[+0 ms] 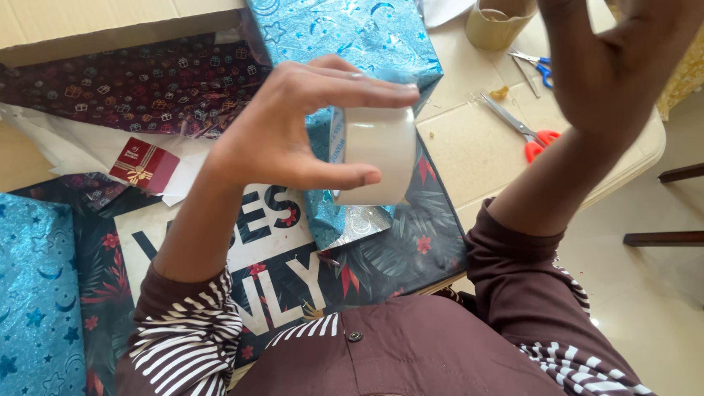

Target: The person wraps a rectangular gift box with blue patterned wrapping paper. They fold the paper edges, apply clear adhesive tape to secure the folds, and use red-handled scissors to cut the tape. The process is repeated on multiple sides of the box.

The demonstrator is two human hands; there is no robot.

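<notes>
My left hand (pixel 293 125) is raised over the table and grips a roll of clear tape (pixel 378 154) between thumb and fingers. My right hand (pixel 612 66) is lifted high at the upper right, fingers partly cut off by the frame; what it holds, if anything, cannot be made out. Below the roll lies a shiny blue wrapped shape (pixel 345 44) with star patterns, resting on a dark floral sheet with large white letters (pixel 279 249).
Red-handled scissors (pixel 524 132) and blue-handled scissors (pixel 535 66) lie on the beige table (pixel 469 154). A second tape roll (pixel 499 22) stands at the top. Dark patterned wrapping paper (pixel 147 81), a small red gift card (pixel 144 165), and blue paper (pixel 37 293) lie on the left.
</notes>
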